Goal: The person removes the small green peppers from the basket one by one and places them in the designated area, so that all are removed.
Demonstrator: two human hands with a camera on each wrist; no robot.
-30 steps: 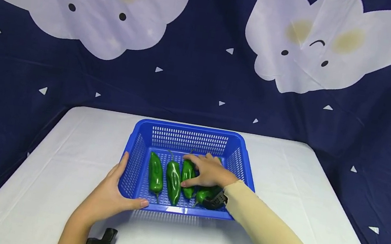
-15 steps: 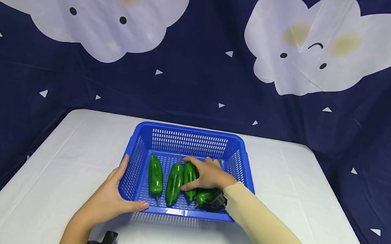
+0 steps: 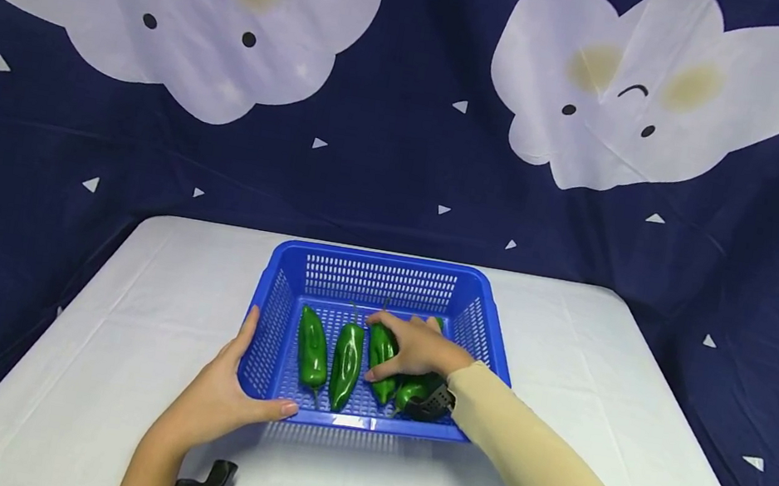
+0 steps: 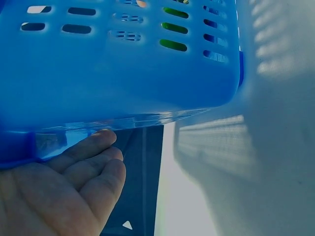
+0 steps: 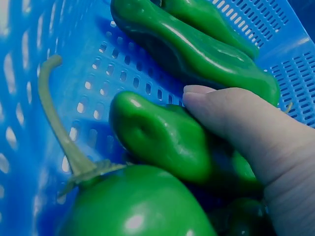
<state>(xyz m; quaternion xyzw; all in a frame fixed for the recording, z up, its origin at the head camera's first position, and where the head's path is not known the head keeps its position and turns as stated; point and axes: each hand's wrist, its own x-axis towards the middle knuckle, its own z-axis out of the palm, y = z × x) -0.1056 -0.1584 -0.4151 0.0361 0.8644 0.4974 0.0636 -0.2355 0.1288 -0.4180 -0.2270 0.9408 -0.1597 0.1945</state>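
My left hand (image 3: 216,393) grips the near left corner of a blue plastic basket (image 3: 387,259), thumb over the front rim. In the left wrist view its fingers (image 4: 101,177) lie along the outside, beneath the rim. Inside the basket, my right hand (image 3: 419,347) holds a glossy green pepper (image 3: 384,345) between thumb and fingers. The right wrist view has the thumb (image 5: 224,108) pressed on that pepper (image 5: 157,135); the other fingers are hidden. Another pepper (image 3: 411,393), with a curved stem, lies partly under the hand and its black wrist camera.
Two green peppers lie lengthwise to the left, one in the middle (image 3: 346,367) and one by the left wall (image 3: 313,349). The basket stands on a white-covered table (image 3: 572,337). Behind hangs a dark blue cloth (image 3: 402,110) with printed clouds.
The held pepper has shifted slightly right with my right hand, widening its gap to the middle pepper. The middle pepper has turned to lie straighter. My left hand stays on the corner.
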